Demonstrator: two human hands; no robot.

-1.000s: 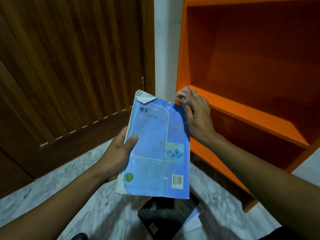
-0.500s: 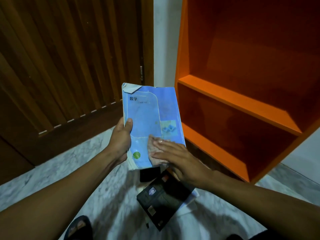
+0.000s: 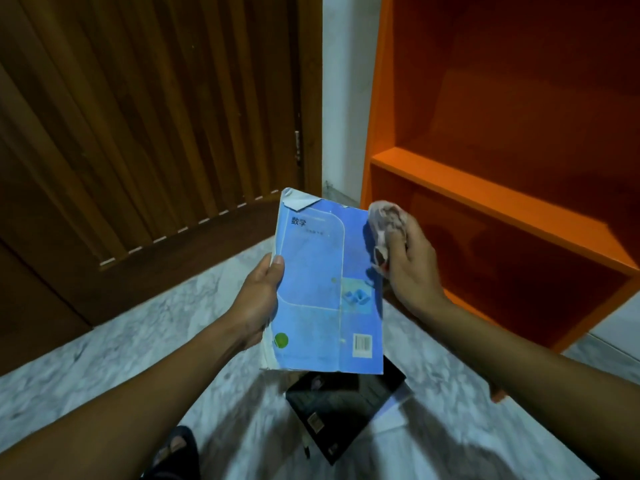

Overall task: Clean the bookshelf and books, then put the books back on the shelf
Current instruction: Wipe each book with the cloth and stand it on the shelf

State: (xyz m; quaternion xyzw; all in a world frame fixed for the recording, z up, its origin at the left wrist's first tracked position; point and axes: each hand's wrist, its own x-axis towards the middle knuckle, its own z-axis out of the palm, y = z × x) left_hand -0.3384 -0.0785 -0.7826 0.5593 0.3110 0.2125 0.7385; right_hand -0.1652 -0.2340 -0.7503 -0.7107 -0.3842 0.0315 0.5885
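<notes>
Between my hands: blue book [image 3: 329, 289], held face up over the floor. Left hand [image 3: 258, 303] grips its left edge, thumb curled on the cover, fingers underneath. Right hand [image 3: 412, 268] is closed around a crumpled pinkish cloth [image 3: 386, 225], which sits at the book's upper right edge. Top left corner of the cover is folded over; barcode at lower right. Below the book, a black book [image 3: 346, 410] lies on the marble floor [image 3: 138, 341]. Orange bookshelf [image 3: 485, 195] just right of my right hand, its shelves bare. Wooden door [image 3: 138, 116] on the left.
</notes>
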